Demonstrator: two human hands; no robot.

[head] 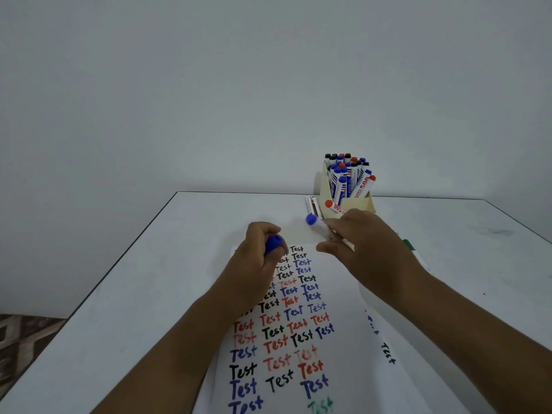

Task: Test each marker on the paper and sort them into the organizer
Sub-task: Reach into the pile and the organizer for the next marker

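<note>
Marker (pixel 318 224) tip hidden under right hand (pixel 367 246); left hand (pixel 257 252) fingers clamped on blue cap (pixel 273 243).

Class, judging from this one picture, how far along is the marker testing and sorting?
Done: the paper carries many "Test" words, and the organizer is packed. In hand: left hand holds a blue cap, right hand the blue marker. Left: two markers beside the organizer.
</note>
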